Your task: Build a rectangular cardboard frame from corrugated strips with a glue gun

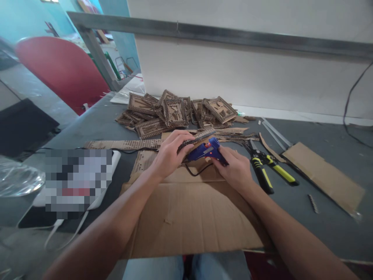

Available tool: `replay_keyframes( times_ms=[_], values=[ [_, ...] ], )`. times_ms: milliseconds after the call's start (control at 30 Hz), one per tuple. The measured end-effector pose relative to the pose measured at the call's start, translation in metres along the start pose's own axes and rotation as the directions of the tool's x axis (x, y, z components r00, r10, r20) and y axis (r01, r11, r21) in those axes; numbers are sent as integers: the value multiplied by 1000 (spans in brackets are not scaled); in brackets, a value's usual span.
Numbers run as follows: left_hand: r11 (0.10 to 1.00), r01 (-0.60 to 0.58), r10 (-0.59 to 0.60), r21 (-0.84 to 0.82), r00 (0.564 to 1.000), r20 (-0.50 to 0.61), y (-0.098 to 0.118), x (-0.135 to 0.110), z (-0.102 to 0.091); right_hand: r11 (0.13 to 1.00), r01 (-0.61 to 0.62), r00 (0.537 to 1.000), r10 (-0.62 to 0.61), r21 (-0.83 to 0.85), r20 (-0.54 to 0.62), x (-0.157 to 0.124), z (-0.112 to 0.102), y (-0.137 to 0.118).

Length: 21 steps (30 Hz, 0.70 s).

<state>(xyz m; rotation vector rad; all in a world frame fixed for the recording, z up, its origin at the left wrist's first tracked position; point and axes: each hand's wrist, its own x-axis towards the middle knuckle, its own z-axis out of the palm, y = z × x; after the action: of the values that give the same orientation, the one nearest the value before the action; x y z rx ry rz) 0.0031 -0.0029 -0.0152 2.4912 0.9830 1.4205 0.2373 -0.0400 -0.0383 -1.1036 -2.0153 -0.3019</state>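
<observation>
My right hand is closed around a blue hot glue gun, its nozzle pointing left. My left hand grips a thin corrugated cardboard strip just above the gun's tip. Both hands hover over a large flat cardboard sheet lying at the near edge of the grey table. The gun's black cord loops across the sheet below the hands.
A heap of small cardboard frames lies behind the hands. Yellow-handled pliers and a cardboard piece lie to the right. A tablet with a blurred screen and white cable sit left. A white wall panel stands behind.
</observation>
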Motion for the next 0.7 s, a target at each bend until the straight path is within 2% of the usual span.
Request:
replay_keyframes(
  times_ms=[700],
  values=[
    [1000, -11, 11, 23, 1000, -12, -1, 1, -3, 999, -51, 998, 51, -2, -45, -2, -13, 21]
  ],
)
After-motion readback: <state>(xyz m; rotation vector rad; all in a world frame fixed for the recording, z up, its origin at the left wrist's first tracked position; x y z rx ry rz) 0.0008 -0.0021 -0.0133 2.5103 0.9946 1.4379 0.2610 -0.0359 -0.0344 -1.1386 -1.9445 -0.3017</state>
